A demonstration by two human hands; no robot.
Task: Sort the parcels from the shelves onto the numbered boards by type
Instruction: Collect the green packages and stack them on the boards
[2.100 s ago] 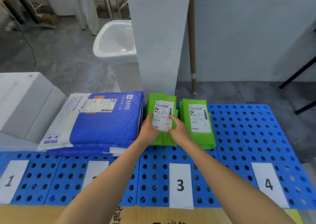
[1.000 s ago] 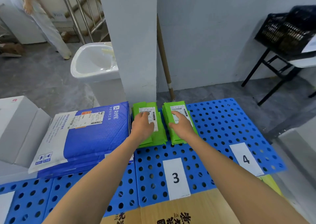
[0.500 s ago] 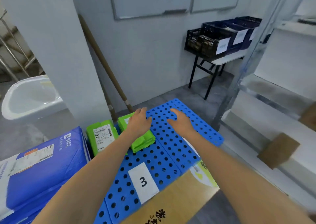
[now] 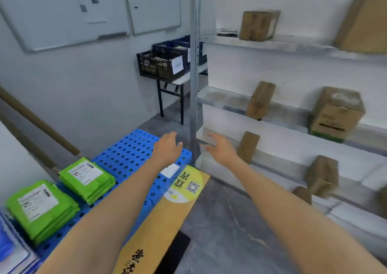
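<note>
Two stacks of green parcels with white labels lie on the blue perforated boards at the lower left. A blue parcel edge shows at the far left. Several brown cardboard boxes stand on the white metal shelves to the right. My left hand hovers above the boards' right end, fingers relaxed and holding nothing. My right hand reaches toward the lower shelf with spread fingers, holding nothing, short of the nearest box.
A grey upright shelf post stands between my hands. Black and blue crates sit on a small table at the back wall. Whiteboards hang on the wall. A yellow cardboard sheet lies under the boards. A wooden pole leans at left.
My view has swung right from the boards to the shelves. Both hands have left the green parcels and moved right, the right one toward the lower shelf.
</note>
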